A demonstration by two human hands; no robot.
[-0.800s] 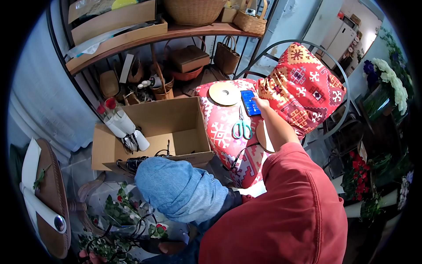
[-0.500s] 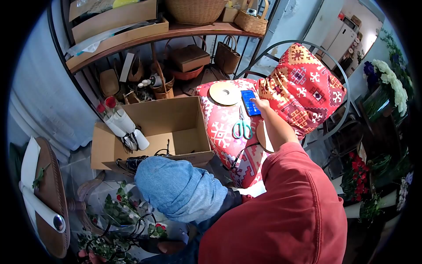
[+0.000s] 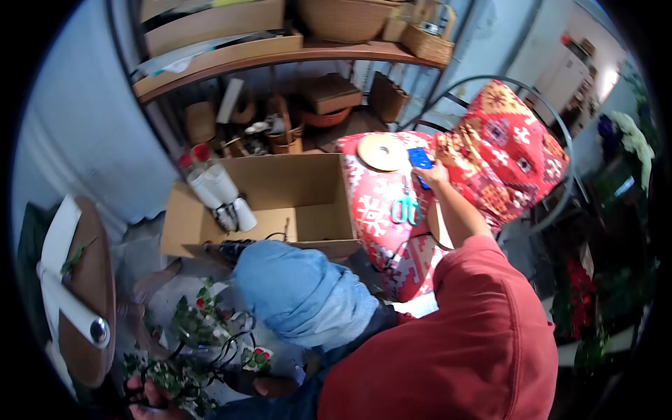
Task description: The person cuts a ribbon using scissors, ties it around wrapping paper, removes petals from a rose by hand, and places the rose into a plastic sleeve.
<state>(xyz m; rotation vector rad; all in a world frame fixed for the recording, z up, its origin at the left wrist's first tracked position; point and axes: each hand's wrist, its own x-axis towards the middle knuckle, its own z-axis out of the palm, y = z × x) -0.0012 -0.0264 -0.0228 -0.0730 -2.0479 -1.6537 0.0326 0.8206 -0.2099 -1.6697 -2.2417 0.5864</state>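
"Wooden shelf (image 3: pixel 350 53) at the back, baskets on it, a cardboard box (image 3: pixel 262 175) in front. So where is the phone (image 3: pixel 421 157)?"

"On the red patterned cushion (image 3: pixel 371 231), between the flat round spool (image 3: pixel 381 161) and the person's right hand (image 3: pixel 437 173). Its long axis runs away from the person, far end leaning slightly left."

"Which hand is nearer?"

"The right, plainly. It comes from the near right and overlaps the phone's near half, so most of the visible screen lies left of the fingers and beyond them."

"Is it gripping?"

"It seems to touch the phone, but whether it clasps or merely rests there is too blurred to say."

"And the scissors (image 3: pixel 404 201)?"

"Just nearer the person, apart from that hand."

"The left hand (image 3: pixel 150 397)?"

"Well apart, low beside the red flowers (image 3: pixel 201 303), fingers curled; what it holds, if anything, is unclear."
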